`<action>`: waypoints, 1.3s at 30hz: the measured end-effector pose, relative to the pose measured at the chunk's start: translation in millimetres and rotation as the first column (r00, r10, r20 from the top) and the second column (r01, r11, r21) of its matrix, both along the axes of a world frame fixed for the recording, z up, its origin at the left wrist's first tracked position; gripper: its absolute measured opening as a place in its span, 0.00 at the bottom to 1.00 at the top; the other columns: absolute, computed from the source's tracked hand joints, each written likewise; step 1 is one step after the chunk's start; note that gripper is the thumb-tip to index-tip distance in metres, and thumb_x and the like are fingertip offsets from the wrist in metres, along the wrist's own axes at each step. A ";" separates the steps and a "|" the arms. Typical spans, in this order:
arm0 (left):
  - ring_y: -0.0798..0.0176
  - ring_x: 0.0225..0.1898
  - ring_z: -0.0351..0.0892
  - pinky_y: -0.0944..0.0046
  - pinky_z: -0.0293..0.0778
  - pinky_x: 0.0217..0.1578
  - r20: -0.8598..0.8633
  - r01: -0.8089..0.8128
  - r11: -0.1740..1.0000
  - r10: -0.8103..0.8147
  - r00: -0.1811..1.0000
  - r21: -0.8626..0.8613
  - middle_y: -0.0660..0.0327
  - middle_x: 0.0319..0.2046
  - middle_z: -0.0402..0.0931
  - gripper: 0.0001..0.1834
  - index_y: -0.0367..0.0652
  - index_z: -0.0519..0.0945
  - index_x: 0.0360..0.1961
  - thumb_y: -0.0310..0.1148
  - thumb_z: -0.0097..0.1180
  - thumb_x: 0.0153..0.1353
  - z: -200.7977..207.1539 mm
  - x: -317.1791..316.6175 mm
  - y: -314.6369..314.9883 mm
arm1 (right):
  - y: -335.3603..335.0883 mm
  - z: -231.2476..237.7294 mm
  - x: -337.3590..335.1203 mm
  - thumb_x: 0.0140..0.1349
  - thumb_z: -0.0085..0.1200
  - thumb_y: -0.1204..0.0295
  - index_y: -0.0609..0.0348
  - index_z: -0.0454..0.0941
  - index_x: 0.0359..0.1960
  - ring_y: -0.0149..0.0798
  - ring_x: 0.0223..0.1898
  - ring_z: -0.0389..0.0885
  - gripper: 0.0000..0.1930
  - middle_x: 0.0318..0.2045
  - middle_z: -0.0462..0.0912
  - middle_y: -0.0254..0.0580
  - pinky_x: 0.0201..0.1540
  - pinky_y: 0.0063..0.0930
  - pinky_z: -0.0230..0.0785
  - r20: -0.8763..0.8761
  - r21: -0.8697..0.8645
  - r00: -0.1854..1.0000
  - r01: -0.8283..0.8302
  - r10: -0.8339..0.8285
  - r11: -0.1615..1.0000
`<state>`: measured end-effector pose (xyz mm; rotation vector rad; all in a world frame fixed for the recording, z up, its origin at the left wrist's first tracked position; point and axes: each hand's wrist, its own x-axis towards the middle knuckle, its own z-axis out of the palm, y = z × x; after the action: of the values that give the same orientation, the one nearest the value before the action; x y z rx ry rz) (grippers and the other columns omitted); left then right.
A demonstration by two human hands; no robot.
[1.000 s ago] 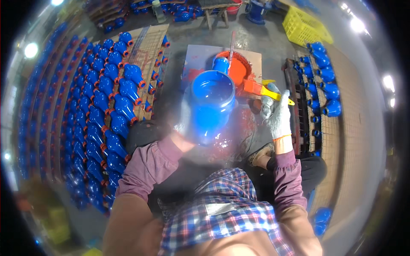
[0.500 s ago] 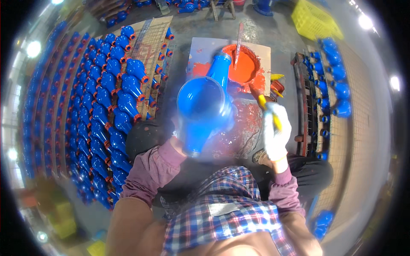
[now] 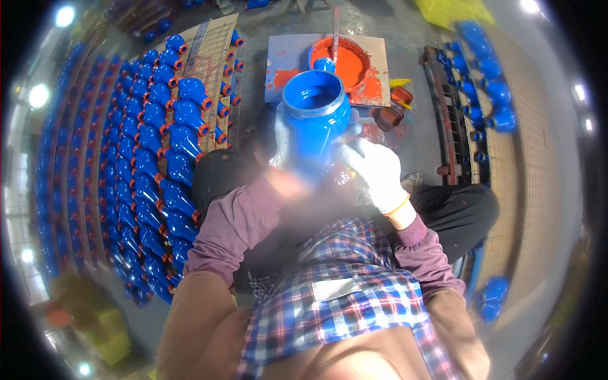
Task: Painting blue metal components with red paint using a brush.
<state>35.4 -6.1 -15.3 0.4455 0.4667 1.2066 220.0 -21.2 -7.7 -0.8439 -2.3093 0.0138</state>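
Note:
A hollow blue metal valve body point(image 3: 316, 120), glossy and blurred toward its lower end, is held up in front of me with its wide round mouth facing me. My left hand point(image 3: 282, 140), in a white glove, grips it from the left side. In a white glove too, my right hand point(image 3: 375, 170) is closed close to its lower right side. A bit of yellow shows at the right fingers, like the handle of the paintbrush seen earlier; the bristles are hidden. Beyond the fitting stands a round tub of orange-red paint point(image 3: 352, 66) with a stick point(image 3: 335, 31) in it.
The tub sits on a paint-splashed board point(image 3: 278, 54). Rows of blue fittings with red rims point(image 3: 149, 136) fill racks on the left. More blue fittings point(image 3: 497, 92) line a rack on the right. A yellow crate point(image 3: 459, 9) and a dark red container point(image 3: 391, 114) lie beyond.
The valve body has tipped, its wide mouth turning away and rising. My right hand has moved left from beside the paint toward the fitting's lower side. The view has shifted slightly.

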 end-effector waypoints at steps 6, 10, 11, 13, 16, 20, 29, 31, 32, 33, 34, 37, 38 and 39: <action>0.43 0.44 0.79 0.37 0.72 0.51 0.252 0.107 0.978 -0.060 0.966 -0.178 0.44 0.53 0.74 0.39 0.45 0.72 0.59 0.66 0.41 0.60 1.1 -1.1 12.1 | -20.4 53.5 70.8 0.56 0.60 0.76 0.57 0.79 0.49 0.41 0.37 0.82 0.17 0.40 0.82 0.44 0.40 0.28 0.74 -0.188 -0.161 0.972 0.113 -0.143 0.980; 0.48 0.41 0.81 0.47 0.79 0.43 0.280 0.094 0.990 -0.060 0.958 -0.110 0.47 0.45 0.79 0.36 0.41 0.77 0.51 0.62 0.35 0.63 4.0 3.4 8.5 | -52.3 65.4 144.0 0.65 0.54 0.76 0.64 0.80 0.46 0.35 0.42 0.81 0.09 0.41 0.83 0.44 0.45 0.30 0.74 -0.545 -0.421 0.566 0.454 -0.619 0.785; 0.49 0.42 0.81 0.48 0.78 0.44 0.380 0.147 0.981 -0.090 0.920 -0.124 0.48 0.47 0.79 0.36 0.42 0.77 0.52 0.63 0.36 0.62 4.2 4.2 6.9 | -59.1 58.5 161.7 0.66 0.53 0.76 0.65 0.80 0.45 0.35 0.43 0.80 0.09 0.42 0.83 0.43 0.46 0.30 0.73 -0.517 -0.527 0.482 0.472 -0.707 0.707; 0.54 0.41 0.76 0.48 0.73 0.45 0.388 0.121 0.978 -0.047 0.920 -0.168 0.58 0.40 0.76 0.27 0.49 0.76 0.46 0.60 0.47 0.58 1.9 1.8 9.0 | -78.6 33.1 199.1 0.66 0.53 0.74 0.65 0.79 0.46 0.34 0.43 0.80 0.10 0.40 0.83 0.42 0.48 0.30 0.72 -0.357 -0.411 0.517 0.661 -0.778 0.628; 0.54 0.43 0.73 0.42 0.60 0.60 0.302 0.071 0.896 0.073 0.951 -0.439 0.58 0.49 0.75 0.28 0.50 0.73 0.55 0.54 0.50 0.59 -9.2 -4.0 16.0 | -131.3 -33.2 241.2 0.63 0.53 0.71 0.58 0.79 0.45 0.48 0.42 0.82 0.11 0.41 0.82 0.50 0.49 0.33 0.72 -0.075 -0.437 0.400 0.810 -0.913 0.391; 0.53 0.43 0.73 0.41 0.62 0.60 0.187 0.066 0.952 -0.010 0.982 -0.300 0.54 0.57 0.71 0.29 0.47 0.71 0.59 0.52 0.49 0.62 -24.8 -8.5 26.9 | -201.4 -118.8 239.2 0.57 0.56 0.68 0.52 0.76 0.49 0.53 0.42 0.81 0.17 0.40 0.81 0.51 0.47 0.41 0.72 0.130 -0.605 0.198 0.792 -0.972 0.080; 0.46 0.51 0.74 0.44 0.75 0.51 -0.023 0.032 0.989 -0.036 0.999 -0.147 0.49 0.57 0.70 0.24 0.43 0.69 0.61 0.27 0.55 0.63 -6.5 15.5 14.3 | -202.2 -234.1 206.8 0.49 0.65 0.62 0.50 0.52 0.70 0.61 0.57 0.72 0.46 0.60 0.67 0.63 0.57 0.44 0.68 0.376 -0.765 0.198 0.617 -0.905 -0.183; 0.47 0.47 0.77 0.47 0.80 0.44 -0.250 -0.052 0.999 0.048 0.967 -0.006 0.49 0.52 0.73 0.26 0.41 0.70 0.59 0.22 0.59 0.59 4.0 27.3 8.0 | -192.1 -251.7 208.9 0.48 0.67 0.61 0.50 0.54 0.69 0.60 0.57 0.72 0.46 0.61 0.67 0.61 0.58 0.42 0.68 0.337 -0.755 0.128 0.629 -0.933 -0.187; 0.49 0.43 0.79 0.49 0.82 0.40 -0.361 -0.055 0.993 0.090 0.928 0.108 0.50 0.48 0.76 0.26 0.40 0.71 0.57 0.21 0.62 0.56 8.4 34.0 5.4 | -189.2 -257.6 210.8 0.48 0.67 0.61 0.50 0.54 0.69 0.60 0.57 0.72 0.46 0.61 0.67 0.61 0.58 0.42 0.68 0.346 -0.767 0.150 0.614 -0.926 -0.187; 0.52 0.40 0.81 0.51 0.84 0.36 -0.458 -0.056 0.975 0.152 0.876 0.215 0.51 0.45 0.78 0.27 0.38 0.72 0.56 0.20 0.65 0.54 12.1 40.9 3.1 | -186.6 -261.6 212.1 0.48 0.67 0.60 0.51 0.56 0.68 0.59 0.58 0.72 0.45 0.60 0.68 0.59 0.58 0.42 0.68 0.292 -0.764 0.155 0.631 -0.944 -0.133; 0.52 0.38 0.82 0.52 0.84 0.35 -0.520 -0.034 0.958 0.184 0.834 0.286 0.52 0.43 0.78 0.27 0.38 0.73 0.55 0.20 0.66 0.53 16.9 45.6 1.2 | -184.4 -263.2 213.2 0.47 0.68 0.60 0.51 0.57 0.67 0.57 0.58 0.73 0.45 0.60 0.69 0.58 0.57 0.41 0.68 0.210 -0.744 0.142 0.665 -0.967 -0.064; 0.53 0.36 0.82 0.54 0.83 0.32 -0.497 -0.076 0.949 0.227 0.838 0.306 0.52 0.41 0.79 0.27 0.36 0.73 0.53 0.21 0.68 0.51 24.6 53.2 -0.6 | -182.0 -254.9 213.8 0.48 0.68 0.58 0.53 0.60 0.66 0.55 0.57 0.75 0.43 0.57 0.74 0.55 0.56 0.41 0.69 0.221 -0.723 0.181 0.690 -0.958 -0.036; 0.52 0.36 0.82 0.55 0.82 0.31 -0.606 -0.005 0.925 0.253 0.754 0.379 0.51 0.40 0.79 0.27 0.35 0.73 0.53 0.22 0.67 0.51 23.9 53.6 -0.5 | -181.2 -248.2 213.1 0.48 0.68 0.58 0.53 0.60 0.66 0.55 0.57 0.75 0.43 0.57 0.74 0.55 0.56 0.41 0.69 0.214 -0.731 0.214 0.683 -0.953 -0.011; 0.52 0.36 0.82 0.54 0.82 0.30 -0.590 -0.021 0.934 0.242 0.770 0.356 0.50 0.40 0.79 0.26 0.35 0.73 0.53 0.22 0.66 0.52 23.7 49.8 -0.5 | -181.0 -239.2 213.3 0.48 0.68 0.57 0.54 0.61 0.65 0.54 0.55 0.76 0.43 0.55 0.76 0.54 0.56 0.41 0.70 0.222 -0.757 0.220 0.653 -0.950 -0.026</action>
<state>85.2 -6.6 8.4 1.1475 0.8863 1.2635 433.3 -202.2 -246.9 -2.3690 -0.9133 0.5835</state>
